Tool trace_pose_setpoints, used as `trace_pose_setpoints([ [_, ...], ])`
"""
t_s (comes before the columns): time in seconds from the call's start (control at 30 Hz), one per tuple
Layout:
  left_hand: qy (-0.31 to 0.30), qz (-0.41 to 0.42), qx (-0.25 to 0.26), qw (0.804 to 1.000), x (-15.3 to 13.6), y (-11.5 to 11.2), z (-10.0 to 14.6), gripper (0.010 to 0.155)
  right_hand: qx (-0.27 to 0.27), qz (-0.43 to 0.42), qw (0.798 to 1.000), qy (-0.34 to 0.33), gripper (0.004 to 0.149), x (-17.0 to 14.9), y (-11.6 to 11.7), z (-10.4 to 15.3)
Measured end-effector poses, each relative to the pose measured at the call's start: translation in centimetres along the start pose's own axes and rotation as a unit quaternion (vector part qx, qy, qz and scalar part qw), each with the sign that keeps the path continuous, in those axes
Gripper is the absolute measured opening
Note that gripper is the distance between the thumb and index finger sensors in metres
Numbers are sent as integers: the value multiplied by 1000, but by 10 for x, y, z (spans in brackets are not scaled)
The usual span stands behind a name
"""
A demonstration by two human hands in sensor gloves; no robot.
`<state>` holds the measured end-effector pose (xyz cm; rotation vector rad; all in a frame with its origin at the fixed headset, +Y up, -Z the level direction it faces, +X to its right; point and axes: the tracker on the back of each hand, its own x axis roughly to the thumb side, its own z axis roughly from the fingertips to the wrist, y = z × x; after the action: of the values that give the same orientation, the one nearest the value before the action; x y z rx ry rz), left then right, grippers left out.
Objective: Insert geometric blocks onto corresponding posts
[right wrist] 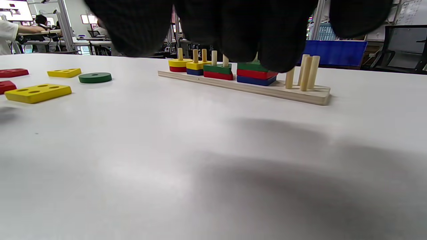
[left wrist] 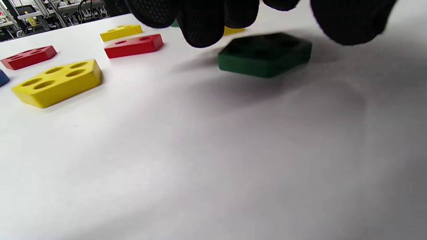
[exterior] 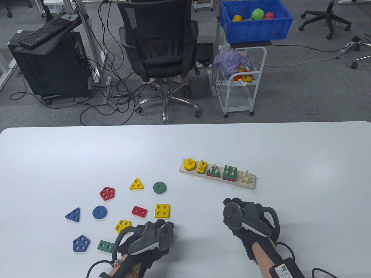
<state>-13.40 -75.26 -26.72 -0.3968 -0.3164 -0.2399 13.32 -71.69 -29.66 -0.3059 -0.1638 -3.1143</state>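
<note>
The wooden post board (exterior: 249,183) lies right of the table's middle and also shows in the right wrist view (right wrist: 310,96). Its first four post groups carry stacked blocks, topped by a yellow ring (exterior: 189,164), a yellow rectangle (exterior: 201,166), a green triangle (exterior: 213,171) and a green square (exterior: 230,172). The five posts (exterior: 245,175) at the right end are bare. My left hand (exterior: 150,234) hovers over a green block with holes (left wrist: 265,55) that lies on the table, with fingers (left wrist: 203,23) on either side of it and no grip. My right hand (exterior: 249,220) is empty, in front of the board.
Loose blocks lie left of my left hand: yellow pentagon (exterior: 122,226), red rectangle (exterior: 139,211), yellow square (exterior: 162,210), green ring (exterior: 159,187), yellow triangle (exterior: 136,184), red pentagon (exterior: 107,193), blue ring (exterior: 99,212), blue triangle (exterior: 73,215), blue pentagon (exterior: 81,243), green rectangle (exterior: 105,246).
</note>
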Motion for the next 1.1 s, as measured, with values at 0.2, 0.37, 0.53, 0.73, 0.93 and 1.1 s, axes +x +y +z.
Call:
trace_pose_setpoints([
  [0.2,16,-45,23,999,16,0,-6,67,8,-4,1000,-7,61,1,1,-1],
  [0.37,-4,-46,40,998,18,-5,-4,65,12,1,1000,-14,60,5,3,0],
  [0.53,-18,1,75,997,10,-1,-4,68,-7,7,999,-45,61,19,5,6],
  [0.73,-109,340,127,925,-17,25,12,72,-95,-94,973,-186,74,61,-8,21],
  [0.93,-174,608,72,771,-22,15,10,77,-197,-187,930,-249,86,94,-14,39],
  [1.1,-188,703,14,685,-17,7,7,82,-251,-202,914,-248,74,100,-14,44],
])
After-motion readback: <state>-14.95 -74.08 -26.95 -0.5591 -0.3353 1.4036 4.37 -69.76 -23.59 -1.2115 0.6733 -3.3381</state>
